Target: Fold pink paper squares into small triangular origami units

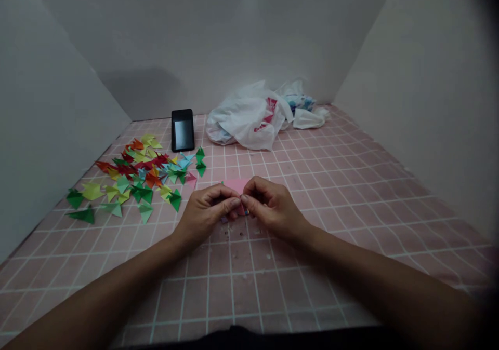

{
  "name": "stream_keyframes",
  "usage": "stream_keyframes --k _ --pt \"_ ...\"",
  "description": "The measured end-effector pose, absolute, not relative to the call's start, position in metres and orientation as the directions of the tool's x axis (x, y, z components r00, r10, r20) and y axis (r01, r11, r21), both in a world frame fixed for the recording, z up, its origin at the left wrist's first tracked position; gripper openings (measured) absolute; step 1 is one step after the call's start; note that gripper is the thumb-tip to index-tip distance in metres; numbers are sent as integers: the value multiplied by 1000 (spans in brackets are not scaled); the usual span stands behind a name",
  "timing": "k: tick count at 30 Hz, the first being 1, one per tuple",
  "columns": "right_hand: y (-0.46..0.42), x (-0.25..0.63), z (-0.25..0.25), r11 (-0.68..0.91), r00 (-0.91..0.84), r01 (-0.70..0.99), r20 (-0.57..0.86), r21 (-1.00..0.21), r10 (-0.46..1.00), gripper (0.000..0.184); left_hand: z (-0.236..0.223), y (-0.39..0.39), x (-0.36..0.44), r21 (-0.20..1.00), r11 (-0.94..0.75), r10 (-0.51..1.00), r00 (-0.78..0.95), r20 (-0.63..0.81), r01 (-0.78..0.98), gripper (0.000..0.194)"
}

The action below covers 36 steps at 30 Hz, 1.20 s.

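Both of my hands meet near the middle of the table, thumb tips almost touching. My left hand (pixel 213 204) is closed in a pinch, its fingers curled at a piece of pink paper (pixel 236 185). From the other side, my right hand (pixel 271 202) pinches at the same paper with thumb and curled forefinger. The paper's flat pink part shows behind the fingertips; its folds are mostly hidden by my fingers. Small bits of blue, green and purple peek out around its edges beneath my hands. Left of my hands lies a spread of small folded paper pieces (pixel 145 193) in green, yellow, red, orange and light blue.
A black phone-like device (pixel 183 130) with a lit screen lies behind the paper pieces. Crumpled white plastic bags (pixel 245 116) rest against the back wall. A pink checked cloth (pixel 351 194) covers the table, with tiny scraps just before my hands. Pale walls enclose three sides.
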State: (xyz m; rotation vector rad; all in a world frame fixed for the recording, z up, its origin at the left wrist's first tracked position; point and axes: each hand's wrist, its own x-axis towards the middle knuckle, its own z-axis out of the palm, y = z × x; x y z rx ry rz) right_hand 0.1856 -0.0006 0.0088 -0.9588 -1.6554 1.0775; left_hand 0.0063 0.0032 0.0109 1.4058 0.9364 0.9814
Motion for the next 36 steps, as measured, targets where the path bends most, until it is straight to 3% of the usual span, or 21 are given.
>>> stream_keyframes --k 5,12,26,36 --pt "-5 184 9 398 -215 110 369 -911 904 11 15 1 8 996 -88 963 252 94 -35 5" --pt "-9 183 11 668 -221 287 631 -687 744 11 14 -2 9 955 -286 950 151 271 83 3" --pt "-15 181 10 771 -282 432 741 -469 609 12 8 -9 11 888 -391 920 124 371 243 6" --pt "-14 179 7 763 -274 468 747 -446 605 14 8 -12 12 881 -404 915 119 386 245 6"
